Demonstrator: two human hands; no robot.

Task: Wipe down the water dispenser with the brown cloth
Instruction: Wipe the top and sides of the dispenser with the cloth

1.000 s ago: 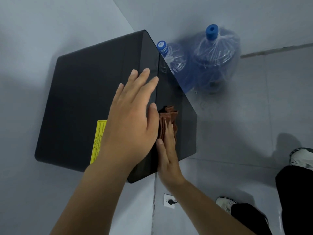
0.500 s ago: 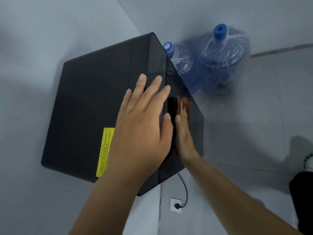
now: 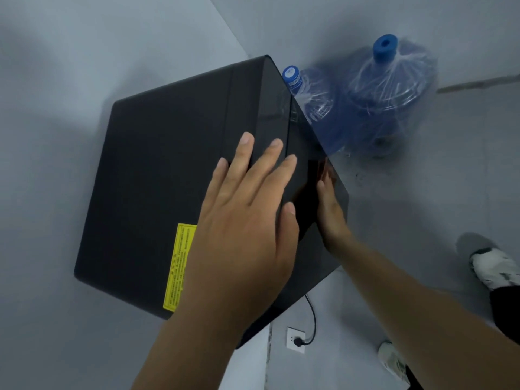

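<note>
Bracing the water dispenser seems to be the job of the left hand, which lies flat on the black top with its fingers spread and the thumb hooked at the front edge; a tall cabinet pushed on its face would likely rock, so this weight on top probably keeps it still. The right hand is pressed against the glossy front panel, palm to the surface and fingers laid together, pointing upward. The brown cloth shows only as a blurred reddish-brown trace at those fingertips, apparently trapped between hand and panel, though its outline cannot be made out and part of what shows may be reflection. Flattening the cloth under the palm rather than pinching it would spread the pressure over more of the panel.

A yellow label sits on the top near the left wrist. Two blue water bottles, wrapped in clear plastic, stand on the floor beside the dispenser, near the wall. A power cord runs down to a wall socket below.
</note>
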